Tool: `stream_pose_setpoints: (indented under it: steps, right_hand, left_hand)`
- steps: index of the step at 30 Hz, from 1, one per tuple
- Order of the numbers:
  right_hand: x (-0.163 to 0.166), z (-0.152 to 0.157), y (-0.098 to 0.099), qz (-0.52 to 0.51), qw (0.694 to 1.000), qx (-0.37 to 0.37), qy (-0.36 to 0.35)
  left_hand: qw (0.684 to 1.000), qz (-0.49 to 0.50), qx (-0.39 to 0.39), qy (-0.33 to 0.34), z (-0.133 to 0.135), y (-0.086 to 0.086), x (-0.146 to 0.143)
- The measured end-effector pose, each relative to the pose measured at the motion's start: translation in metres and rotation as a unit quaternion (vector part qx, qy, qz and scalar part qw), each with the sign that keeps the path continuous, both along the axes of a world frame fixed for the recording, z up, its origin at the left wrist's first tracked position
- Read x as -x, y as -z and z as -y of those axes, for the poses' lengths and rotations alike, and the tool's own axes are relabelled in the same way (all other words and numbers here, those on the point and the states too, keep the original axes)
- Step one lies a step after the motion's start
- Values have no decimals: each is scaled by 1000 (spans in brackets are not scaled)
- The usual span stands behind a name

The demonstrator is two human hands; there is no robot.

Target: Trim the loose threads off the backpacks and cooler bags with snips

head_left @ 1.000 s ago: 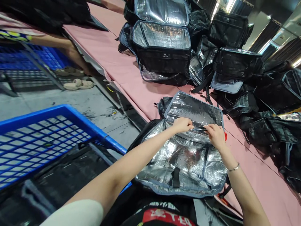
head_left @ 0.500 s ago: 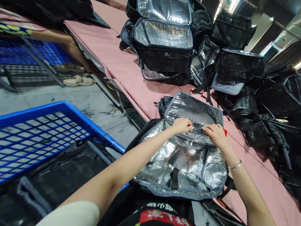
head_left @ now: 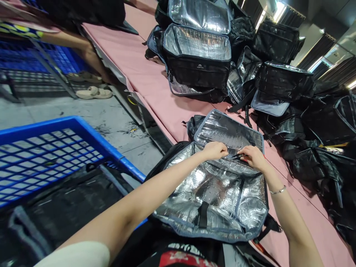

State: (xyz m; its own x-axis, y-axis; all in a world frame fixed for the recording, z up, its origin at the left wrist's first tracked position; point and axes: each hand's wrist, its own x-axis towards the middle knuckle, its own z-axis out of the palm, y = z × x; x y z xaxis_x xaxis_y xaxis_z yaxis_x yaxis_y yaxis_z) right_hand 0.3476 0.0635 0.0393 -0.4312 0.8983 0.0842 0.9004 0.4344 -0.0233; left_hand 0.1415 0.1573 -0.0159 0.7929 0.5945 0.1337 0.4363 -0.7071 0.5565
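An open black cooler bag with silver foil lining (head_left: 217,196) lies in front of me at the near edge of the pink table (head_left: 144,81), its lid (head_left: 228,129) folded back. My left hand (head_left: 215,150) is closed in a pinch on the back rim of the bag where the lid joins. My right hand (head_left: 254,156) is closed on the same rim a little to the right, with something small and dark between its fingers that I cannot make out. A thin bracelet circles my right wrist.
Several open and closed black cooler bags (head_left: 198,61) are piled across the back and right of the table. A blue mesh cart (head_left: 55,148) holding black bags stands at my left. Another person's legs and sandals (head_left: 93,92) are on the grey floor beyond.
Both hands stay at the bag's back rim; my right hand has shifted slightly left and up along it. The view has drifted a little.
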Motion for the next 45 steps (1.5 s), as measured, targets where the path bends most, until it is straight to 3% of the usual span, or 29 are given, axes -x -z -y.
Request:
stream_pose_setpoints:
  steps: [5, 15, 24, 30, 38, 41, 45]
  right_hand:
    - [4, -15, 9, -83, 996, 18, -22]
    - [2, -22, 21, -107, 993, 34, -21]
    - [-9, -3, 28, -182, 982, -51, 15]
    - [-17, 23, 22, -67, 989, -125, 35]
    - [-13, 26, 20, 42, 985, -164, 24]
    - [-13, 26, 21, 58, 984, -164, 32]
    - [-12, 27, 21, 69, 987, -140, 37]
  left_hand:
    - [1000, 2, -17, 10, 0, -1, 2]
    - [998, 21, -48, 22, -4, 8, -1]
    - [994, 68, -89, -2, 2, 17, 1]
    - [949, 213, -222, -64, 19, 30, -2]
    - [913, 249, -308, -98, 38, 37, -12]
    - [919, 242, -292, -111, 45, 35, -17]
    - [941, 253, -209, -86, 54, 30, -17]
